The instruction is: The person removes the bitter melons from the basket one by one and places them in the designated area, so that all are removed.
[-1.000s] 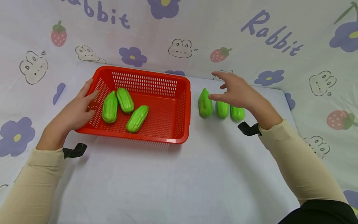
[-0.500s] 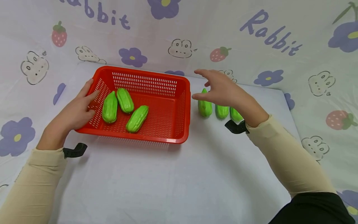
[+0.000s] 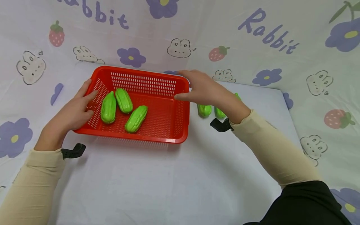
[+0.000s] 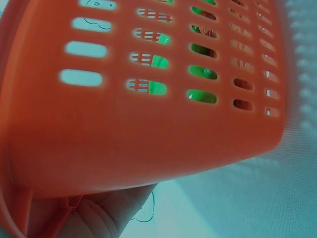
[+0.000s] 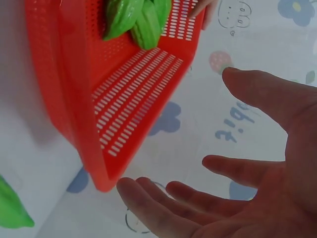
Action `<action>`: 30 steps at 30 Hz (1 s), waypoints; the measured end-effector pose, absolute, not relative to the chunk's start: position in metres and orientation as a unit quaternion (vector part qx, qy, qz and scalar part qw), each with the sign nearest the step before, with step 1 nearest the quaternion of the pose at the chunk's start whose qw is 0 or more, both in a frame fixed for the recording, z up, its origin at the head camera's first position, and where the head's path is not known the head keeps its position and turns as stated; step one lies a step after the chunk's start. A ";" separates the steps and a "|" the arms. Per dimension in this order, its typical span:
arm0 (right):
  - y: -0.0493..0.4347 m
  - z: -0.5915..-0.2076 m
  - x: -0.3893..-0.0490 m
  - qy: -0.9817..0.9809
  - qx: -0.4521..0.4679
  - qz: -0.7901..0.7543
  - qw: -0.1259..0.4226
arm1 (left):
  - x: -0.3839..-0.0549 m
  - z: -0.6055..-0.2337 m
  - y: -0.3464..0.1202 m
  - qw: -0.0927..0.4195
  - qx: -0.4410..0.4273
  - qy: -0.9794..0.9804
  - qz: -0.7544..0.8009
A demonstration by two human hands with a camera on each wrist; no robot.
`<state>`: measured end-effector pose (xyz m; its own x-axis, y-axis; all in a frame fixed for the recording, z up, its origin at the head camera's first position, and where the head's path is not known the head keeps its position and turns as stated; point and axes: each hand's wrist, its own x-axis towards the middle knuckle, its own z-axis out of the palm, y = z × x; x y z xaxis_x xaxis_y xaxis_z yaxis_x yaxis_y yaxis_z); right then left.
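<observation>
A red plastic basket (image 3: 135, 137) with slotted walls holds three glossy green ridged gourds (image 3: 108, 107), all lying toward its left half. My left hand (image 3: 74, 114) grips the basket's left end, fingers over the rim; in the left wrist view part of that hand (image 4: 109, 210) shows below the basket wall. My right hand (image 3: 202, 89) overlaps the basket's right end in the head view, fingers and thumb spread with nothing between them. The right wrist view has its fingertips close to a rim corner. Right of the basket lie more green gourds (image 3: 204, 111), partly hidden under my right hand and forearm.
A white cloth (image 3: 135, 184) covers the table under the basket. Behind it rises a fabric backdrop (image 3: 194, 28) printed with rabbits, purple flowers and strawberries. A black strap mount sits at each wrist.
My right hand has swept left, from over the loose gourds to the basket's right end, its fingers still spread. The left hand and the basket have stayed in place.
</observation>
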<state>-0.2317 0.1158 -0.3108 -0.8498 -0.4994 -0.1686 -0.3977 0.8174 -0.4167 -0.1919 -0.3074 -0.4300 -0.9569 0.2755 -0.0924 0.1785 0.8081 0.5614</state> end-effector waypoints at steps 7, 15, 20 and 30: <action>0.098 -0.315 -0.232 0.938 -0.260 -0.183 0.136 | -0.192 -0.430 -0.308 0.085 0.122 0.947 0.285; 0.080 -0.316 -0.231 0.930 -0.289 -0.178 0.144 | -0.192 -0.432 -0.308 0.083 0.119 0.946 0.288; 0.067 -0.318 -0.232 0.927 -0.290 -0.173 0.162 | -0.192 -0.432 -0.309 0.083 0.120 0.945 0.291; 0.050 -0.329 -0.234 0.926 -0.288 -0.164 0.183 | -0.193 -0.432 -0.309 0.084 0.122 0.945 0.292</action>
